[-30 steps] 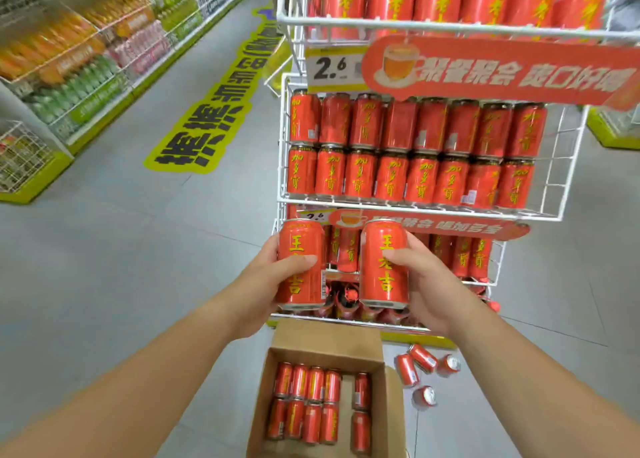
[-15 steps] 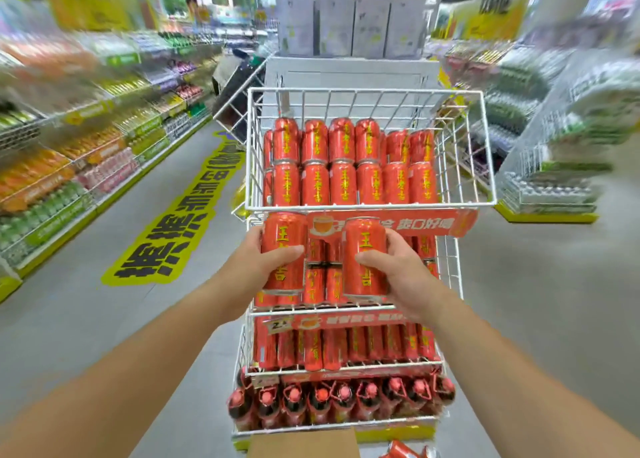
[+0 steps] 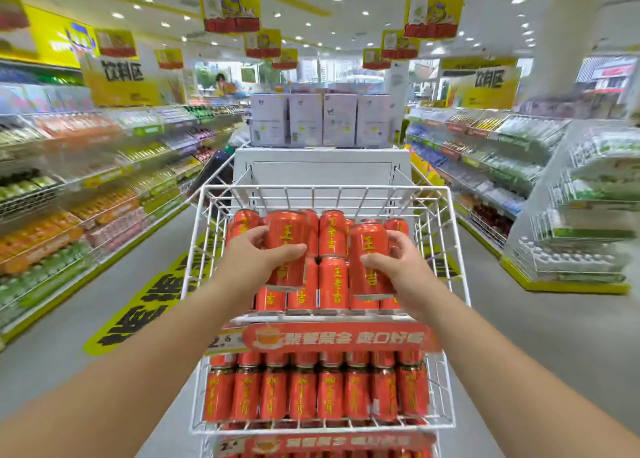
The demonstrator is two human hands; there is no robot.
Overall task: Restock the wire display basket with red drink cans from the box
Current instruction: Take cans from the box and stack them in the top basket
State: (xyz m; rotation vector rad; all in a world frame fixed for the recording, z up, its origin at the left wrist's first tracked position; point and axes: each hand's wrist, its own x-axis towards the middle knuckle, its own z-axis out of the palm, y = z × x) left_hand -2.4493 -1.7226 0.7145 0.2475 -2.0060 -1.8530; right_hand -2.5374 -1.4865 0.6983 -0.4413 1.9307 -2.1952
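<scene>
Both cans have risen from the lower tier up to the top wire display basket (image 3: 325, 190), and our view has lifted with them, so the box is out of sight. Our left hand (image 3: 251, 262) wraps the left can (image 3: 289, 239) around its middle, thumb across the front, over the basket's left side; our right hand (image 3: 403, 267) grips the right can (image 3: 367, 250) the same way nearer the right side. Both cans are near upright over the stacked cans (image 3: 332, 281) that fill the basket's front edge. We judge each can stiff, fairly heavy if full, and smooth enough to slip, so we hold the mid-wall firmly, without denting it
</scene>
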